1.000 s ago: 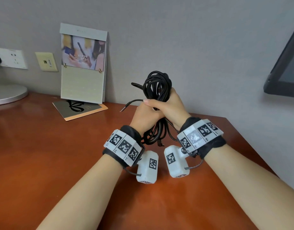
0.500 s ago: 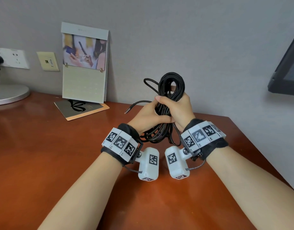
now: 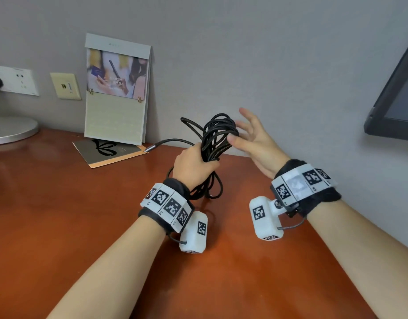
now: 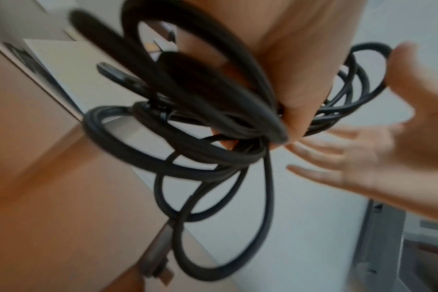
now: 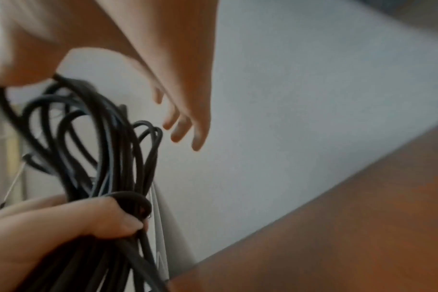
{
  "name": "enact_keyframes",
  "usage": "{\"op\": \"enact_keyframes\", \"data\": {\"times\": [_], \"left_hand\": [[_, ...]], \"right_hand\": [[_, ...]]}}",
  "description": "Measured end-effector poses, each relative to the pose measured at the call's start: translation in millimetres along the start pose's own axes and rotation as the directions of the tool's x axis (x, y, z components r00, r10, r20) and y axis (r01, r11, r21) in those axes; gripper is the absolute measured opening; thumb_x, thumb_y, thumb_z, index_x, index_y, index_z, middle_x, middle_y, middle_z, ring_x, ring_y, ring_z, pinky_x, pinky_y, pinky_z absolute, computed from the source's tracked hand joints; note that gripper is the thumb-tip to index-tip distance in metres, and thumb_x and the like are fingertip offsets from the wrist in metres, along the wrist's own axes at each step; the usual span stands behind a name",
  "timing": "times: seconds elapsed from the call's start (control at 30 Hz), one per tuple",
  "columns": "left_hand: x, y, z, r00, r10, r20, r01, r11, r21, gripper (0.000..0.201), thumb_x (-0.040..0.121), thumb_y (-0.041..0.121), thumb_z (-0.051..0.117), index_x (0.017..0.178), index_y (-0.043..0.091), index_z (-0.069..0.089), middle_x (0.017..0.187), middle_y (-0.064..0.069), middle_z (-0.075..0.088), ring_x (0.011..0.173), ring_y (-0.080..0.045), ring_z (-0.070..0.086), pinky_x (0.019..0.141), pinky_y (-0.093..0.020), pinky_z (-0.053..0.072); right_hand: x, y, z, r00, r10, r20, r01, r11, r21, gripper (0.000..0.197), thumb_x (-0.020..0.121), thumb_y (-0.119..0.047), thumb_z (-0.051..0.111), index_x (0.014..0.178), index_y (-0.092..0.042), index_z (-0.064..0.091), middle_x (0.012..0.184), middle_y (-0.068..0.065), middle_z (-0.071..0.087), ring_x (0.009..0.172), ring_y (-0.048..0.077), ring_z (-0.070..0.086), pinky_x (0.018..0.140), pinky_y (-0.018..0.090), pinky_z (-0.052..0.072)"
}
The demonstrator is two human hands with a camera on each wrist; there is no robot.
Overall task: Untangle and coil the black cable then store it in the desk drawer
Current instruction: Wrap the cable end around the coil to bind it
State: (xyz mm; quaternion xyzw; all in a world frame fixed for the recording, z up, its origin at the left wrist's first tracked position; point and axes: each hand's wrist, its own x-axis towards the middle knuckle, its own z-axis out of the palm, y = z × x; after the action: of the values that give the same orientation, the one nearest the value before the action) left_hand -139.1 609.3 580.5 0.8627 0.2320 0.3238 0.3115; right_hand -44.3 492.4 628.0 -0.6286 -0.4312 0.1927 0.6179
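Glossy reddish wood desk (image 3: 60,215), matt black cable (image 3: 218,132), paper calendar (image 3: 116,88)

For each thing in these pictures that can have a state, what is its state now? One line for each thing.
black cable: bundled in loose loops, gripped at the middle, one plug end sticking out to the left.
left hand: grips the bundle above the desk.
right hand: fingers spread, beside the loops, holding nothing.
calendar: upright, leaning on the wall.
monitor: screen dark.
wall socket: a black plug is in it.
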Motion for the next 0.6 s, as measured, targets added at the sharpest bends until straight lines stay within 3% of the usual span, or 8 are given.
{"op": "enact_keyframes", "data": {"times": [0.1,0.17,0.27,0.3,0.37,0.43,0.5,0.6], "left_hand": [[2.3,-3.1,1.2,0.999,0.027,-0.034,-0.023,0.996,0.09,0.029,0.081,0.029,0.06,0.103,0.011,0.057,0.093,-0.009,0.067,0.091,-0.031,0.061,0.069,-0.029,0.038],[3.7,-4.3,-0.2,0.998,0.041,-0.041,-0.034,0.989,0.147,0.03,0.082,0.03,0.06,0.103,0.009,0.055,0.094,-0.01,0.067,0.09,-0.033,0.062,0.067,-0.03,0.037],[4.6,-5.4,-6.0,0.994,0.098,-0.052,-0.081,0.963,0.256,0.026,0.084,0.031,0.058,0.095,0.008,0.053,0.088,-0.013,0.066,0.084,-0.036,0.062,0.064,-0.033,0.038],[4.7,-3.6,-6.8,0.99,0.129,-0.061,-0.106,0.951,0.291,0.023,0.086,0.03,0.054,0.092,0.008,0.054,0.085,-0.013,0.065,0.084,-0.037,0.062,0.064,-0.034,0.038],[2.7,0.2,-11.0,0.981,0.182,-0.062,-0.147,0.918,0.369,0.022,0.092,0.023,0.045,0.096,0.006,0.058,0.093,-0.015,0.065,0.093,-0.038,0.06,0.071,-0.037,0.038],[1.7,1.7,-12.6,0.975,0.217,-0.047,-0.173,0.875,0.453,0.027,0.097,0.018,0.038,0.109,0.005,0.058,0.111,-0.016,0.063,0.107,-0.035,0.055,0.087,-0.038,0.037],[1.8,-1.5,-12.7,0.966,0.257,-0.016,-0.209,0.82,0.532,0.028,0.098,0.017,0.034,0.111,0.006,0.056,0.118,-0.016,0.06,0.113,-0.033,0.051,0.098,-0.035,0.031],[1.6,-5.3,-10.5,0.966,0.257,-0.013,-0.205,0.799,0.565,0.02,0.095,0.014,0.034,0.09,0.014,0.053,0.105,-0.012,0.064,0.103,-0.031,0.054,0.096,-0.033,0.028]], "right_hand": [[-5.9,-11.7,12.7,0.977,-0.211,0.013,0.204,0.925,-0.32,0.085,0.075,-0.022,0.075,0.143,-0.028,0.025,0.143,-0.003,0.032,0.134,0.011,0.033,0.107,0.018,0.028],[-6.1,-22.6,28.5,0.888,-0.459,-0.004,0.386,0.752,-0.534,0.067,0.079,-0.028,0.073,0.137,-0.022,0.04,0.135,-0.003,0.04,0.128,0.012,0.037,0.103,0.01,0.028],[-1.1,-41.5,57.2,0.724,-0.686,0.079,0.575,0.536,-0.618,0.026,0.086,-0.022,0.062,0.11,-0.011,0.065,0.1,-0.003,0.06,0.096,0.018,0.055,0.09,0.026,0.042],[1.4,-45.5,65.2,0.722,-0.68,0.13,0.586,0.499,-0.639,0.02,0.088,-0.02,0.059,0.104,-0.012,0.068,0.093,-0.004,0.063,0.089,0.017,0.056,0.087,0.029,0.043],[9.6,-48.7,81.6,0.793,-0.557,0.246,0.524,0.419,-0.741,0.023,0.093,-0.021,0.053,0.111,-0.017,0.066,0.1,-0.006,0.068,0.097,0.018,0.055,0.091,0.034,0.038],[17.9,-45.0,91.3,0.861,-0.404,0.309,0.419,0.219,-0.881,0.029,0.096,-0.023,0.047,0.123,-0.023,0.057,0.115,-0.007,0.065,0.112,0.017,0.048,0.098,0.038,0.028],[23.8,-39.4,96.3,0.889,-0.312,0.334,0.355,0.011,-0.935,0.03,0.095,-0.024,0.046,0.124,-0.023,0.054,0.112,-0.005,0.064,0.118,0.018,0.043,0.105,0.044,0.017],[30.7,-34.2,93.1,0.928,-0.264,0.263,0.264,-0.031,-0.964,0.027,0.092,-0.024,0.049,0.118,-0.019,0.055,0.098,-0.001,0.064,0.119,0.019,0.042,0.11,0.05,0.007]]}}
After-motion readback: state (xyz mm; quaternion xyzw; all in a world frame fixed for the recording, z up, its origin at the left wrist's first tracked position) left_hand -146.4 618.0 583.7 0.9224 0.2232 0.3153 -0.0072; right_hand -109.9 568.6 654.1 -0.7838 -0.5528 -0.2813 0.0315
